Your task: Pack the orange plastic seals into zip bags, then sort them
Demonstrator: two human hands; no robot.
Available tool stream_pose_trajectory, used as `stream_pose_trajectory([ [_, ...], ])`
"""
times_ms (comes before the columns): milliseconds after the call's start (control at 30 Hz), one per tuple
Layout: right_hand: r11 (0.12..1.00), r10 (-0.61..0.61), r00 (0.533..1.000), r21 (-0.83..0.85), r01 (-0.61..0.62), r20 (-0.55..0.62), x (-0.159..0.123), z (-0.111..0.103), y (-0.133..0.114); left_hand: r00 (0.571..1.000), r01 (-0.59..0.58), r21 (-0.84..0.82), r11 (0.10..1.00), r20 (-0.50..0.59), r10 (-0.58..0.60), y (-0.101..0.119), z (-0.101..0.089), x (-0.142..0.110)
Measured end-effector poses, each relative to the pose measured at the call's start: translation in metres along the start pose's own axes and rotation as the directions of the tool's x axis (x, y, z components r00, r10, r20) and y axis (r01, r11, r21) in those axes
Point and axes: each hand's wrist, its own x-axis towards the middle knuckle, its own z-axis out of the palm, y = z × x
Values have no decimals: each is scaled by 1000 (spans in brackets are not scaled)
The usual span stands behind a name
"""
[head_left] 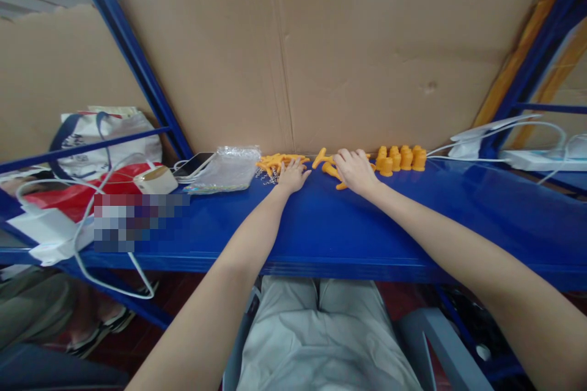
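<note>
Fingers spread, my left hand (292, 177) lies palm down on the front of a pile of orange plastic pieces (271, 162). Small metal chains (268, 177) show beside that pile. My right hand (355, 170) is bent over an orange plastic piece (331, 168), its fingers curled down around it; the fingertips are partly hidden. Another slim orange piece (320, 157) lies just left of this hand. To its right, several orange cup-shaped pieces (406, 157) stand in rows.
A clear plastic bag (229, 170) and a phone (196, 166) lie left of the pile. White chargers and cables (50, 226) crowd the left end, near a cloth bag (107, 140). Cardboard (367, 55) walls the back of the blue shelf (321, 232). A power strip (541, 160) is at right.
</note>
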Motion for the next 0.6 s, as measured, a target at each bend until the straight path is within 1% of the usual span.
stream_pose_trajectory([
  [67,1000,16,1000,-21,-16,-18,-1,-1,6,999,1,-27,1000,-50,-3,-3,1,1],
  [133,1000,4,999,-30,-5,-43,-1,0,11,989,-43,-59,997,-146,34,-3,1,1],
  [200,999,-31,996,-33,28,-87,-2,4,16,962,-141,-63,988,-245,122,1,-1,0],
  [267,997,-71,987,-24,69,-144,-2,7,20,921,-260,-26,965,-308,240,9,-5,-1],
  [333,994,-105,974,1,107,-199,-2,11,22,876,-360,23,933,-335,347,20,-9,-2],
  [400,990,-125,963,34,137,-238,-2,13,23,843,-409,50,911,-361,399,30,-13,-2],
  [500,988,-114,960,76,138,-255,-2,12,24,813,-446,78,892,-381,440,37,-19,-2],
  [600,986,-94,971,116,122,-220,-4,8,23,796,-491,108,864,-347,496,38,-25,-3],
])
